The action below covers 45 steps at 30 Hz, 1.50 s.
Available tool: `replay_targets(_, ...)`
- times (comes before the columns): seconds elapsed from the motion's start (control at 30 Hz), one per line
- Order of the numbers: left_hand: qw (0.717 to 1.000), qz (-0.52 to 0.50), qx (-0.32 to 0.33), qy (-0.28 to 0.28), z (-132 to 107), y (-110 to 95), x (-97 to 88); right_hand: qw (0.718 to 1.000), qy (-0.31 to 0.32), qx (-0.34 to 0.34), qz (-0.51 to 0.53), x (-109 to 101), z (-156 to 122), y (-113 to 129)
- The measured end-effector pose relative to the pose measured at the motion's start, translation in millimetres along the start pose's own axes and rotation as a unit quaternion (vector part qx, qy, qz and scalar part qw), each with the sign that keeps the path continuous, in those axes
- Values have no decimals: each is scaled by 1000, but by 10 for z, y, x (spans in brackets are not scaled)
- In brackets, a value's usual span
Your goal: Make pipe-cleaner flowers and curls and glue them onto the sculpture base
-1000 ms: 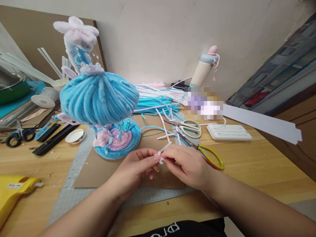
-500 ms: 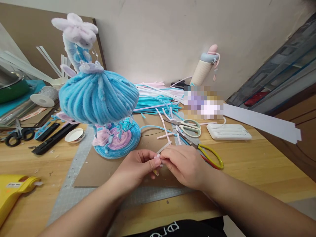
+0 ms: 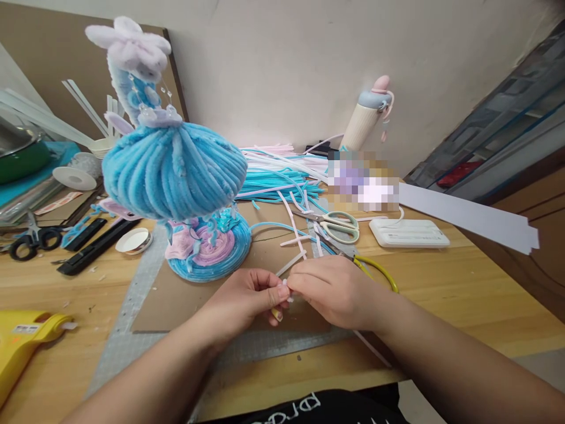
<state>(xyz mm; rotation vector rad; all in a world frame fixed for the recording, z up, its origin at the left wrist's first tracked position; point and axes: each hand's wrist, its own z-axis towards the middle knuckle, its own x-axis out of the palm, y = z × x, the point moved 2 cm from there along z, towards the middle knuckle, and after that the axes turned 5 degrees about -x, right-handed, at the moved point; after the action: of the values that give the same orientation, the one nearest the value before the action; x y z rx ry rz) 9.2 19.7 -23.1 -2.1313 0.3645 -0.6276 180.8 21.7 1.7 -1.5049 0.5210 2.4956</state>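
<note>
My left hand (image 3: 247, 300) and my right hand (image 3: 331, 288) meet over a brown cardboard sheet (image 3: 176, 300), both pinching a small curled piece of white-pink pipe cleaner (image 3: 286, 290) between the fingertips. Its free end sticks up and away toward the right. Just behind my hands stands a tall blue pipe-cleaner figure (image 3: 172, 171) with a wide fluffy skirt, a pale lilac top and a round blue-and-pink base (image 3: 207, 250).
Loose blue, pink and white pipe cleaners (image 3: 278, 176) lie behind. Nearby are cream scissors (image 3: 338, 224), yellow-handled pliers (image 3: 375, 268), a white flat box (image 3: 408, 232), a bottle (image 3: 364, 118), a yellow glue gun (image 3: 22, 341), black scissors (image 3: 30, 238), a tape roll (image 3: 135, 240).
My hands stay together on the small pipe cleaner piece, the fingers shifting slightly as they work it. The view has tilted a little; nothing else moved.
</note>
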Motion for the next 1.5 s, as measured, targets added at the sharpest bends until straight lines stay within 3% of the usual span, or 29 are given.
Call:
replay_targets(0.2, 1000, 3, -15, 25, -3, -1, 1, 999, 28, 1, 32, -15, 8, 15)
replay_targets(0.33, 999, 48, -1, 19, -35, -44, 13, 991, 8, 30, 132, -15, 20, 33)
replay_targets(0.47, 991, 133, 17, -11, -67, -91, 18, 966, -3, 109, 235, -1, 33, 54)
replay_targets(0.6, 974, 206, 58, -70, -82, -112, 12, 920, -9, 227, 320, 17, 55, 53)
replay_targets(0.73, 959, 244, 97, -109, -97, -130, 31, 846, -23, 337, 414, 84, 67, 23)
replay_targets(0.8, 951, 263, 112, -119, -105, -138, 44, 779, -27, 383, 496, 149, 63, 6)
replay_targets(0.93, 940, 288, 130, -126, -104, -139, 50, 618, -36, 445, 648, 268, 51, -13)
replay_targets(1.0, 947, 269, 123, -129, -93, -134, 36, 588, -42, 440, 677, 286, 48, -25)
replay_targets(1.07, 959, 232, 103, -124, -79, -129, 17, 607, -45, 405, 683, 274, 46, -39)
replay_targets(1.13, 969, 202, 81, -116, -68, -125, 0, 647, -48, 367, 666, 241, 39, -52)
replay_targets(1.2, 973, 191, 72, -109, -63, -126, -11, 695, -43, 346, 629, 198, 31, -56)
replay_targets(1.3, 972, 200, 69, -104, -61, -123, -15, 790, -35, 324, 519, 136, 31, -40)
replay_targets(1.37, 968, 213, 73, -112, -64, -118, -12, 824, -43, 318, 466, 125, 38, -21)
replay_targets(1.43, 961, 229, 93, -126, -72, -118, -4, 805, -62, 337, 484, 160, 42, -7)
replay_targets(1.5, 948, 255, 131, -139, -88, -128, 11, 734, -84, 376, 560, 230, 42, -1)
